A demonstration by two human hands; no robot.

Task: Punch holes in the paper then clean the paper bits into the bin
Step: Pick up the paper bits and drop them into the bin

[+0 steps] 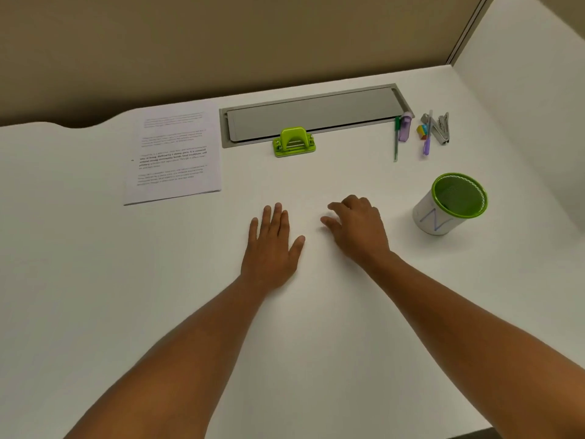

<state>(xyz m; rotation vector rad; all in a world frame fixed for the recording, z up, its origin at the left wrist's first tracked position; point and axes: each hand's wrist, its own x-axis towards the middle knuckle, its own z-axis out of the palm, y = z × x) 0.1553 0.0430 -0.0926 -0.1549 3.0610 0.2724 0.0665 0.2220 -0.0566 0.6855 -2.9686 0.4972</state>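
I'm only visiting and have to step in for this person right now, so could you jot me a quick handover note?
Left hand: flat on the white desk, holding nothing.
Right hand: loosely curled on the desk, holding nothing.
Printed white paper sheets lie far left; the green hole punch sits ahead; the green-rimmed white bin stands right.
Done: nothing visible.
Left: punch the paper, then sweep the bits into the bin.

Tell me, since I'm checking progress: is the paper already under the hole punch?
No, the paper lies flat on the desk, apart from the hole punch, on its left.
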